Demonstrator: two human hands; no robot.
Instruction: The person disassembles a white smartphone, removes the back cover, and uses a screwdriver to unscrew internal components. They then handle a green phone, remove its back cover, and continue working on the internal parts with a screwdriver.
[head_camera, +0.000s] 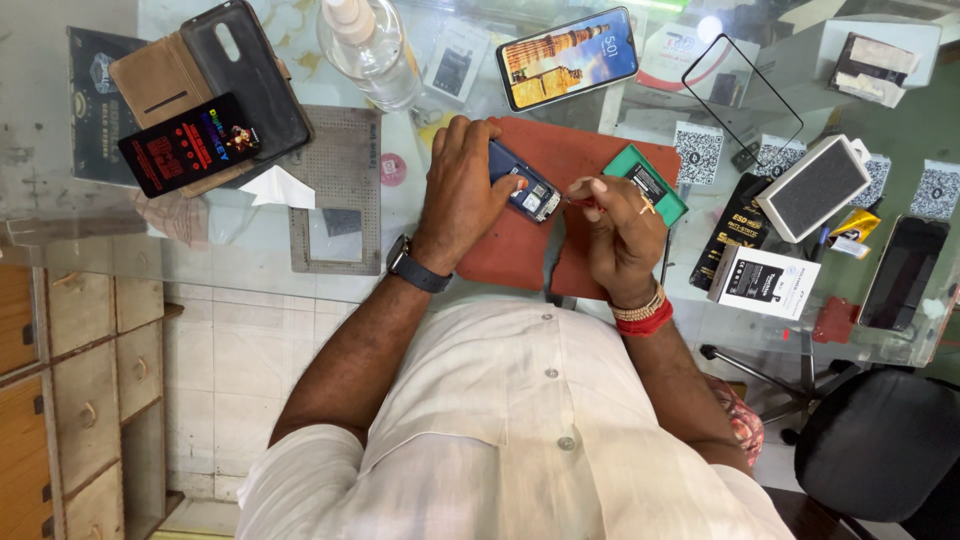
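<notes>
Centrally, the fingers of the left hand (462, 190) were clenched around a small blue phone (522, 185) with its back cover off, holding it just above the red mat (520, 255). The right hand (622, 228), beside the phone, pinched a thin red-handled tool (577, 201) whose tip met the phone's exposed end. Judged from this, the phone was opened and being worked on inside; whether any part was already removed cannot be told, and closing it up remained. Beyond the phone lay a green tray (662, 190) on the mat's right edge, a lit smartphone (566, 57) above the mat, a clear bottle (370, 45) to the upper left, and small boxes (763, 280) to the right on the glass counter (250, 240).
</notes>
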